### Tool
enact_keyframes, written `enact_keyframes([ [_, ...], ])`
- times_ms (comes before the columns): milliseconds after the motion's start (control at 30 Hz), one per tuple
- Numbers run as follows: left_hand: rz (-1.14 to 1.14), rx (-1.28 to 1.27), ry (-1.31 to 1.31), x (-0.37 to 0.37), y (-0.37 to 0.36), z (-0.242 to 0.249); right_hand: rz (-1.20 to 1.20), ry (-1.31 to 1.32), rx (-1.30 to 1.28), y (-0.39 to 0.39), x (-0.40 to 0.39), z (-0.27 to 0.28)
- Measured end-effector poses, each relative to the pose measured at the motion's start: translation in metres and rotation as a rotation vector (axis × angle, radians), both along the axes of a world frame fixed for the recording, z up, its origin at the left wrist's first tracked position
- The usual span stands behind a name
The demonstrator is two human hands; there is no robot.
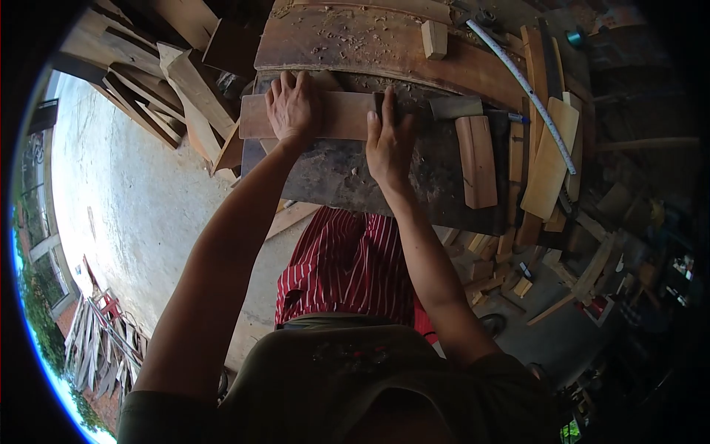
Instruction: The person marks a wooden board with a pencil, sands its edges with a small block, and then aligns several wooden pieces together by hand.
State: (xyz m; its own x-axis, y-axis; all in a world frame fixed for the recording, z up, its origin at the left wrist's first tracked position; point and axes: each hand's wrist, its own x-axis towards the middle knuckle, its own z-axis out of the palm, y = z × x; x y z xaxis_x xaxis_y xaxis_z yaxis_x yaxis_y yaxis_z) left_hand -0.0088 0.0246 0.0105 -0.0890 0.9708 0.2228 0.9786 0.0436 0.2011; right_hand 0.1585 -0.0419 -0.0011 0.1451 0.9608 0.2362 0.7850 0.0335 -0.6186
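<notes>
Board (pixel 342 117) lies along the worktop's (pixel 333 174) far side. Left hand (pixel 293 107): palm-down across it, grip unclosed, fingers apart. Right hand (pixel 392 140): at its right end; grip's closure cannot be determined. Alongside: wooden block (pixel 478 163), shaving-strewn plank (pixel 470 70), white strip (pixel 534 95) overlying timber (pixel 549 163).

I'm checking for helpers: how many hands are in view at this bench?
2: the left hand spread on the reddish board, the right hand by its right end. The dark picture edges may hide others.
</notes>
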Motion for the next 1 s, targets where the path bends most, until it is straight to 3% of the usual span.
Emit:
enact_keyframes([
  [67, -0.015, -0.002, 0.002, -0.001, 0.002, -0.001, 0.058, -0.005, -0.041, -0.051, -0.001, 0.001],
  [133, -0.031, -0.02, 0.007, -0.003, 0.0, 0.001, 0.089, -0.018, -0.102, -0.046, 0.004, 0.009],
  [233, -0.042, -0.057, 0.006, 0.0, -0.001, 0.003, -0.007, -0.1, -0.097, 0.033, 0.004, 0.007],
  [333, 0.01, 0.029, -0.027, 0.0, 0.0, -0.001, -0.029, 0.084, -0.185, 0.043, 0.004, 0.003],
  [467, 0.011, 0.003, 0.008, -0.002, 0.007, 0.001, -0.002, 0.21, 0.071, -0.022, -0.002, -0.023],
  [533, -0.024, -0.023, 0.027, -0.001, -0.003, -0.002, 0.132, 0.656, -0.17, -0.018, 0.012, -0.009],
  [567, -0.025, -0.027, 0.018, 0.0, -0.002, 0.001, 0.15, 0.714, -0.377, 0.009, 0.024, -0.005],
  [667, -0.006, -0.002, -0.001, -0.003, 0.001, 0.001, 0.231, 0.674, -0.439, 0.067, 0.035, 0.0],
  [867, -0.052, -0.013, 0.003, -0.008, 0.005, 0.0, 0.288, 0.57, -0.322, 0.005, 0.051, 0.005],
  [900, -0.083, -0.028, 0.017, -0.005, 0.001, 0.0, 0.275, 0.492, -0.472, 0.016, 0.057, 0.015],
  [1000, -0.072, 0.003, 0.001, -0.003, 0.001, 0.001, 0.347, 0.434, -0.504, 0.069, 0.052, 0.005],
])
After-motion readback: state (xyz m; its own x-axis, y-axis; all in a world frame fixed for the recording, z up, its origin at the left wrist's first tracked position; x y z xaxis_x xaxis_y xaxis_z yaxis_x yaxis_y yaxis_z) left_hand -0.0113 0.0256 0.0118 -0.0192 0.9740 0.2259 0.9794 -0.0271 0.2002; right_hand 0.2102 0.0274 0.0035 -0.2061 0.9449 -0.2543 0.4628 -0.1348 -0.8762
